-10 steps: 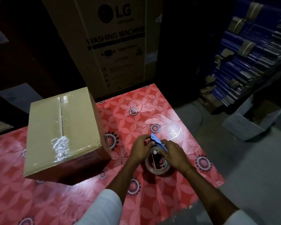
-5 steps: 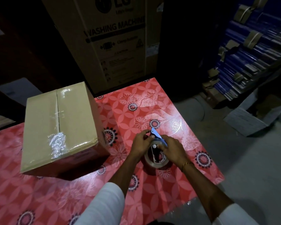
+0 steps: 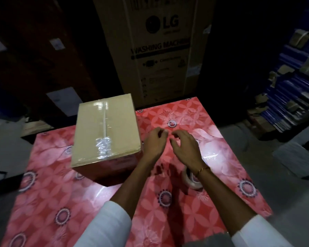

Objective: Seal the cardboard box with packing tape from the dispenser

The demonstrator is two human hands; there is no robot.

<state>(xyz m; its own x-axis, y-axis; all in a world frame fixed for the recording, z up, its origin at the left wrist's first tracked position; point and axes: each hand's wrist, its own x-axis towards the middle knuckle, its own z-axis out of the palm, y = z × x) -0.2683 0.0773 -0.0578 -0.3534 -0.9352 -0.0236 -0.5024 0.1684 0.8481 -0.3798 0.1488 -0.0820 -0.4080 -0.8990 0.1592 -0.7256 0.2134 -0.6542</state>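
Observation:
A closed cardboard box (image 3: pixel 105 132) stands on the red flowered table (image 3: pixel 61 184), with clear tape along its top seam and crinkled tape near its front edge. The tape roll (image 3: pixel 191 179) lies on the table, partly hidden under my right wrist. My left hand (image 3: pixel 154 143) hovers just right of the box, fingers curled and apart, holding nothing. My right hand (image 3: pixel 185 147) hovers beside it, fingers spread, also empty. The dispenser's blue part is out of sight.
A tall LG washing machine carton (image 3: pixel 161 50) stands behind the table. Stacks of flat blue cartons (image 3: pixel 292 86) fill the right side. Grey floor (image 3: pixel 284 175) lies right of the table's edge. Dark boxes (image 3: pixel 34 68) stand at the back left.
Both hands let go of the tape roll and rose toward the box. The roll now lies on the table under my right wrist. The camera view shifted left and up.

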